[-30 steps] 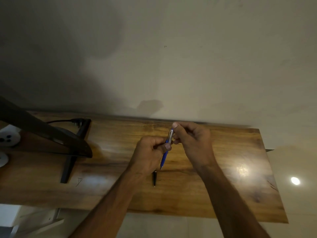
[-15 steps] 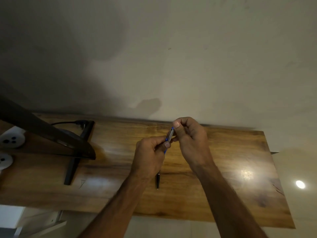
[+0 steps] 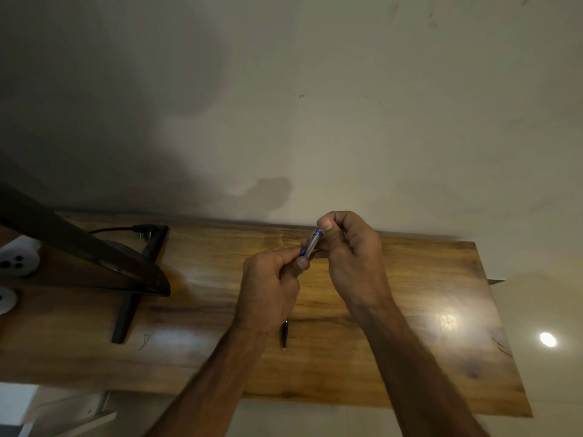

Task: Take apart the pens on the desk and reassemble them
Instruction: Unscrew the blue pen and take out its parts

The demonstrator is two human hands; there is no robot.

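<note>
Your L hand (image 3: 271, 288) & R hand (image 3: 350, 257) pinch opposite ends of slim silver-blue pen (image 3: 311, 244), prob. to twist its halves.

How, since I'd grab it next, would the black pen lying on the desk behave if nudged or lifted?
The black pen looks slim and round, so a sideways nudge would probably roll it. The desk is glossy with glare, so it may also slide. It seems rigid and small, likely light and stiff when lifted.
</note>
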